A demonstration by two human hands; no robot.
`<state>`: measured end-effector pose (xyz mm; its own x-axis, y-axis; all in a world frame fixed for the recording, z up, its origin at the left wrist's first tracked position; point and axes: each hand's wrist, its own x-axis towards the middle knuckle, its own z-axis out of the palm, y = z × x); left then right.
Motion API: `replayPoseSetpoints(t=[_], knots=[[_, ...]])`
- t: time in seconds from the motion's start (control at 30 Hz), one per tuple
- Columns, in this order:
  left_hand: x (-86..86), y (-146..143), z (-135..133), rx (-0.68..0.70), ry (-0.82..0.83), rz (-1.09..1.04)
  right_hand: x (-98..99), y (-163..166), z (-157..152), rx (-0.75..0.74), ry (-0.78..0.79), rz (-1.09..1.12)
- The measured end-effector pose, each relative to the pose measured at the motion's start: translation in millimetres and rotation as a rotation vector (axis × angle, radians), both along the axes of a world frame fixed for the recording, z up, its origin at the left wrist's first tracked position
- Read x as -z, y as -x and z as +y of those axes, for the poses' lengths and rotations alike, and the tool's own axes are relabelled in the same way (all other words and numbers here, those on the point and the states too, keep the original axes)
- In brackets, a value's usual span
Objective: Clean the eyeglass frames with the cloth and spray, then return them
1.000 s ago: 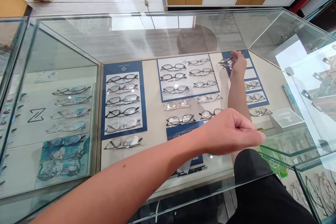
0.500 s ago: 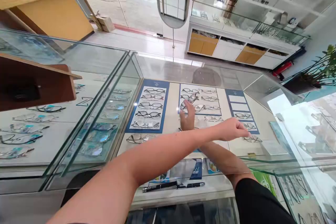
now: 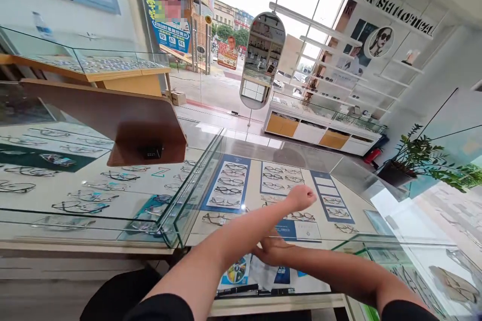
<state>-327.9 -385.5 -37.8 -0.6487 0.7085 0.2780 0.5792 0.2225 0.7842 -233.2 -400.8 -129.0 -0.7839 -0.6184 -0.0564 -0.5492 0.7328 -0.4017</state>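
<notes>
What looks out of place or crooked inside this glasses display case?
One pair of glasses lies off the blue tray, on bare shelf just below it. The framed rows look orderly. The right hand hovers near leaflets.

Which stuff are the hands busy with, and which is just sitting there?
Busy with:
left hand, a fist over the glass case
right hand, inside, near the leaflets
rows of glasses

Just sitting:
mirror
plant
pens
</notes>
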Motion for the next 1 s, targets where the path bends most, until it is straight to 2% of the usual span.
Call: replayPoseSetpoints(t=[0.07, 0.23, 0.33, 0.43, 0.5, 0.63, 1.0], knots=[[3.1, 7, -39, -0.018, 0.054, 0.087, -5.3, -18, 6, -0.017, -0.022, -0.06], [12.9, 33, -149, -0.135, 0.178, 0.193, -27.2, -39, 16, -0.181, -0.034, -0.262], [18.0, 42, -186, -0.265, 0.23, 0.185, -42.2, -52, 20, -0.207, 0.003, -0.372], [22.1, 42, -191, -0.348, 0.276, 0.241, -58.1, -65, 25, -0.138, 0.015, -0.455], [22.9, 40, -186, -0.351, 0.324, 0.291, -68.7, -75, 27, -0.103, 0.01, -0.502], [19.6, 38, -182, -0.366, 0.339, 0.283, -83.8, -95, 30, -0.148, -0.032, -0.485], [14.6, 34, -184, -0.37, 0.365, 0.304, -88.8, -112, 46, -0.095, -0.007, -0.486]])
